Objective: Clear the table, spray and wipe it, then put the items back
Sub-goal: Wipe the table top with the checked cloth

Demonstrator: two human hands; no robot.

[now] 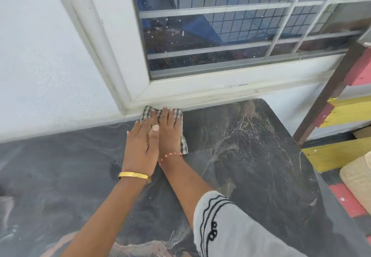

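Your fingers (170, 117) lie flat and spread, gripping nothing: right hand (169, 134) presses the checked cloth (181, 124) at the surface's far edge, left hand (140, 146) overlapping beside it. The cloth looks thin, soft, light; it should bunch easily, so pin it by palm. The dark marbled surface (251, 156) looks streaked, under a window (220, 26).

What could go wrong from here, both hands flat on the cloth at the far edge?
1. The cloth sits against the wall under the window frame; the strip of table along that edge may get missed.
2. The left hand overlaps the right hand, so the fingers could knock the frame on a forward push.
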